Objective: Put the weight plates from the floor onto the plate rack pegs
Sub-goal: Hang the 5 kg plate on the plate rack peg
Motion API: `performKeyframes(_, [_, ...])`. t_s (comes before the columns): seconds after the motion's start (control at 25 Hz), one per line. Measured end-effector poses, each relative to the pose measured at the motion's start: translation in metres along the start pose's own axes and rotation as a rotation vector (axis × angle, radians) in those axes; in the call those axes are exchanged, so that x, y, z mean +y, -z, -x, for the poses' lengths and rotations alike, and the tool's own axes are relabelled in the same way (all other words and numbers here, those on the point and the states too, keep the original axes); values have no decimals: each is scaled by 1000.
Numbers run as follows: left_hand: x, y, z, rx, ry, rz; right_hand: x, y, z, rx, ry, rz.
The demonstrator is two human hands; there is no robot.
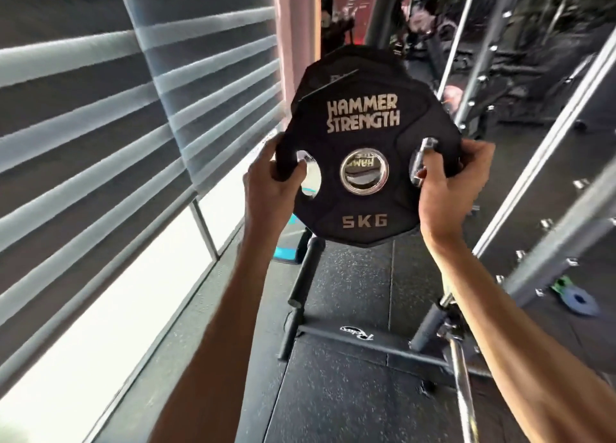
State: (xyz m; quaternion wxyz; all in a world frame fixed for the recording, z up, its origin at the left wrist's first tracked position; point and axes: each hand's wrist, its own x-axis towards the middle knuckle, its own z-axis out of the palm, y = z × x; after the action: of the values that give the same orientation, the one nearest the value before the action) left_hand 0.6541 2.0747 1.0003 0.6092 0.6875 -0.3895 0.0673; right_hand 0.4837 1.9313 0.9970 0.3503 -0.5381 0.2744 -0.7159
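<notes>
So right now I'm holding the black Hammer Strength plate point(363, 115) up in the air in front of me, face on, well clear of the rubber floor point(350, 276) and above the rack base point(366, 337). My left hand point(276, 182) is hooking its fingers through the left grip cut-out and wrapping round the rim. My right hand point(446, 182) is doing the same on the opposite edge, fingers curled round the rim and thumb by the cut-out, so both hands are clamping it. It's marked 5KG, so I'm reckoning it's fairly light for two hands but dense and completely rigid, no flex anywhere. The coating is looking like matte rubber, so I'm expecting decent grip, and those two cut-outs are obviously where to take it. I'm keeping fingers away from the steel-ringed centre hole point(364, 171), since that's what needs to be sliding over a peg. Nothing is passing through that hole at the moment; I'm only seeing lettering from another plate point(333, 62) behind it. A chrome stub point(425, 155) is showing through the right cut-out, possibly a peg, can't say for sure. Dropping it on toes is what I'm worrying about, not breaking it.
</notes>
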Motion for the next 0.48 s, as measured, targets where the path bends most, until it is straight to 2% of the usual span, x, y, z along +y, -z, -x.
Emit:
performKeyframes(0.2, [-12,-18,-13,-35,-53,80,8,-3,-3,71,31,51])
performKeyframes(0.48, [-17,-15,-18,-32,-104,158,20,-11,-4,66,13,43])
